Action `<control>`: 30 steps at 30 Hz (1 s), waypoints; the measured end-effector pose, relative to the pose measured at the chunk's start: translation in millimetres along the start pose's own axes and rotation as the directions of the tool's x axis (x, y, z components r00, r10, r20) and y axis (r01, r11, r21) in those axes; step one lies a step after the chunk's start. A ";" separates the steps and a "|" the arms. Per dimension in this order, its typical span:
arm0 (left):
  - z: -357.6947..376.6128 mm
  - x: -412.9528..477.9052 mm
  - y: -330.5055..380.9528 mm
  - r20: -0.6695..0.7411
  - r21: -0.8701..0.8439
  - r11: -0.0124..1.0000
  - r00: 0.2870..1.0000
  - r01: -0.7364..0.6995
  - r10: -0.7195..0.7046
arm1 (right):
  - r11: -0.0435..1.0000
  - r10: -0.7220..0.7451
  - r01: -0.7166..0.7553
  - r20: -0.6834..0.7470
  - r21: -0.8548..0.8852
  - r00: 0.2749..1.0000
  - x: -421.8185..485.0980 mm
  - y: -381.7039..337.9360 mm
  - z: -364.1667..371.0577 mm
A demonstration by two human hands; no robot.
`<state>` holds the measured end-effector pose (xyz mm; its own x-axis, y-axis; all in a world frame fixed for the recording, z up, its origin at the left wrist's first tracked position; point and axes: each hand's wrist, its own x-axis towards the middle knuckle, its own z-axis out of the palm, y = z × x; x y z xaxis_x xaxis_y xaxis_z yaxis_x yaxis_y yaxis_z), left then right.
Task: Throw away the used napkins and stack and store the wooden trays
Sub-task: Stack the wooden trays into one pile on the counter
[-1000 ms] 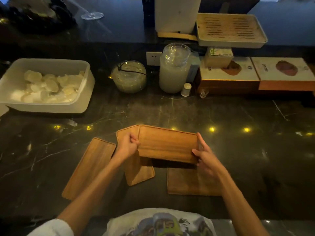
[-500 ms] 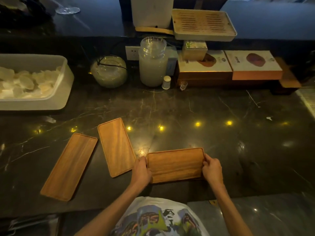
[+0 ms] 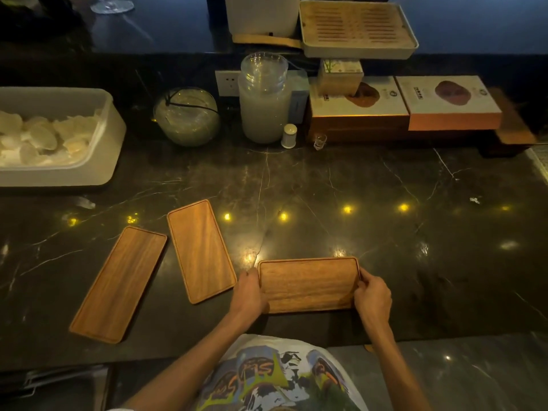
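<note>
A wooden tray (image 3: 307, 284) lies crosswise on the dark marble counter near its front edge, seemingly on top of another tray that it hides. My left hand (image 3: 248, 293) grips its left end and my right hand (image 3: 372, 295) grips its right end. Two more wooden trays lie flat to the left: one (image 3: 201, 250) close to my left hand, and a longer one (image 3: 118, 283) farther left, angled. A white bin (image 3: 114, 143) at the back left holds crumpled white napkins (image 3: 44, 140).
Along the back stand a round glass bowl (image 3: 186, 117), a tall glass jar (image 3: 264, 99), a small white shaker (image 3: 288, 135), a shot glass (image 3: 320, 141), stacked boxes (image 3: 403, 108) and a slatted tea tray (image 3: 357, 28). Small yellow lights reflect on the counter (image 3: 385, 232).
A second ago both hands held the tray tilted up above another tray. It has come down flat near the counter's front edge, and the hands still grip its ends.
</note>
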<state>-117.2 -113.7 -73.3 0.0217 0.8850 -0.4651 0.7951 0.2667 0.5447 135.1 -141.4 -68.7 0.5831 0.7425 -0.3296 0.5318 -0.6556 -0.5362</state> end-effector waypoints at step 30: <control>-58.6 14.6 -37.7 -0.132 -0.585 0.773 0.912 0.244 -0.387 | 0.920 -0.295 0.319 0.133 -0.229 0.946 14.5 -90.2 27.2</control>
<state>-182.3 -88.4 -59.7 -0.3679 0.7545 -0.5435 0.2657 0.6454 0.7161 78.9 -67.8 -46.3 0.3131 0.9144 -0.2565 0.8158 -0.3972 -0.4204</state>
